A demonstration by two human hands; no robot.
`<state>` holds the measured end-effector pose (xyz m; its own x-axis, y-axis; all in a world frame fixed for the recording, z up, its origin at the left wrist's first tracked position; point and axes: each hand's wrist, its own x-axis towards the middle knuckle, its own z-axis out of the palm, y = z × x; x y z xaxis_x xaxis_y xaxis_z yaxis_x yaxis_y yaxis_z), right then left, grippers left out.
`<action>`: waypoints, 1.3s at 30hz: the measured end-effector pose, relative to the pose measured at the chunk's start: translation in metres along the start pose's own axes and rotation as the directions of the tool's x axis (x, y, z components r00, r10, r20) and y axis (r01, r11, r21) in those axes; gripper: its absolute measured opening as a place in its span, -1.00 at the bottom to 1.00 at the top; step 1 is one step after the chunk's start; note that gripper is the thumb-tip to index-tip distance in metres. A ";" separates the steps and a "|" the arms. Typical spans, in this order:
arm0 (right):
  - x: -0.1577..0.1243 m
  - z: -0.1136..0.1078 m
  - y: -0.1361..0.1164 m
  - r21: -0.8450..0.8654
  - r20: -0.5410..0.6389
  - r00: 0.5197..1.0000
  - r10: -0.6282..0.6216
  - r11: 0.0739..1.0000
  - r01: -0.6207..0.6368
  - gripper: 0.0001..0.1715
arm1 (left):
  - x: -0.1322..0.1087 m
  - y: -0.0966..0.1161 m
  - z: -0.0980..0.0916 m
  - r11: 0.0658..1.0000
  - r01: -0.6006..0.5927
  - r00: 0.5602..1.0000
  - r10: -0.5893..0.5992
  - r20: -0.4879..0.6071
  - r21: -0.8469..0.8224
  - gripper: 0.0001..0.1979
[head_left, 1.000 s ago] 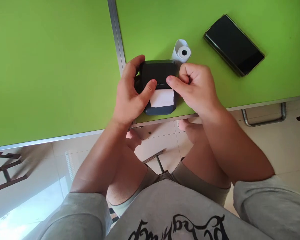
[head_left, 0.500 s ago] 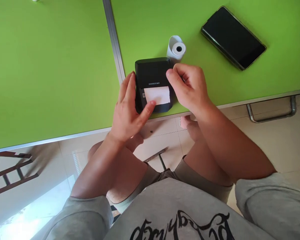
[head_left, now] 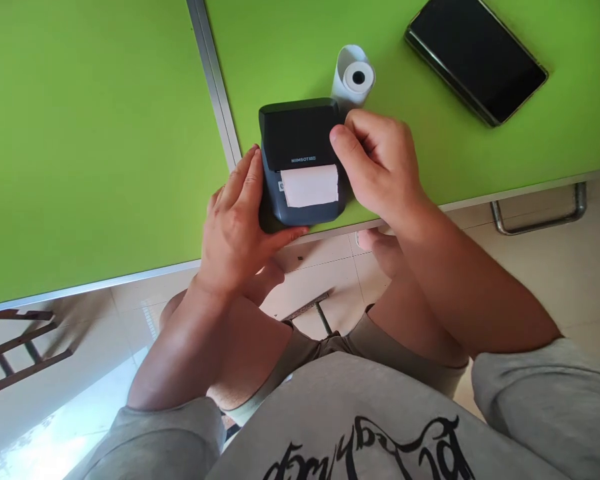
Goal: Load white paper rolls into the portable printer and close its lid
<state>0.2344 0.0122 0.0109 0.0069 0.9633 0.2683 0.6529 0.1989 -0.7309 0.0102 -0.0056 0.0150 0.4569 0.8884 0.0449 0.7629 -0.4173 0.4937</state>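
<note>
A dark label printer (head_left: 300, 133) marked NIIMBOT lies on the green table near its front edge. A strip of white label paper (head_left: 311, 186) sticks out of its front slot. My left hand (head_left: 233, 230) cups the printer's near left corner, with fingers along the left side and thumb by the front edge. At the upper right side, my right hand (head_left: 380, 160) has its thumb against the lid's edge and its other fingers curled, their tips hidden. Behind the printer stands a white paper roll (head_left: 359, 78) with a loose outer turn.
A black smartphone (head_left: 477, 60) lies at the back right of the green table (head_left: 90, 147). A metal strip (head_left: 214, 83) crosses the tabletop left of the printer. Under the front edge is a bent metal bar (head_left: 540, 229), and a ladder-like frame (head_left: 20, 353) is at the lower left.
My left thumb has moved off the label paper to the printer's front edge, and that hand sits slightly further left. My right hand stays by the lid. The view has shifted slightly.
</note>
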 end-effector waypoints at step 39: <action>-0.010 -0.006 -0.005 0.106 0.101 0.994 -0.028 0.994 0.018 -0.53 | 0.008 -0.005 0.008 1.000 0.008 0.998 -0.008 -0.060 0.003 0.13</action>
<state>0.2357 0.0007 0.0161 -0.0884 0.9706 0.2241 0.5690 0.2338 -0.7884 0.0135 0.0022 0.0055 0.4225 0.9015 0.0936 0.7680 -0.4109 0.4913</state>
